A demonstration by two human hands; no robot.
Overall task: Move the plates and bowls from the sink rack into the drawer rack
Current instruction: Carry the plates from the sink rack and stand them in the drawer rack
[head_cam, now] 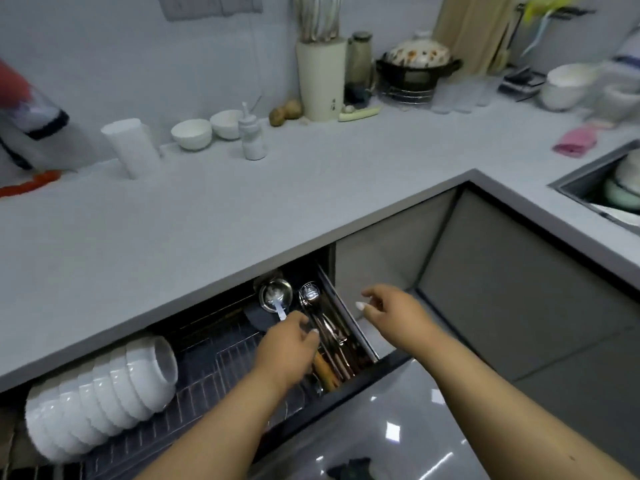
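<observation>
Open drawer rack (pixel 214 368) under the countertop (pixel 242 216), row of white bowls (pixel 104 393) on edge at its left; left hand (pixel 289 351) over the cutlery tray (pixel 337 344), grip unclear; right hand (pixel 398 313) loosely spread, holding nothing; more dishes in the sink (pixel 620 188) far right

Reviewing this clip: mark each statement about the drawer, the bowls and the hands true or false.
1. The drawer rack is pulled open. True.
2. White bowls lie nested in a row in it. True.
3. The right hand grips a plate. False: it hovers holding nothing, fingers relaxed.
4. The left hand is over the sink. False: it reaches into the drawer beside the cutlery.
</observation>
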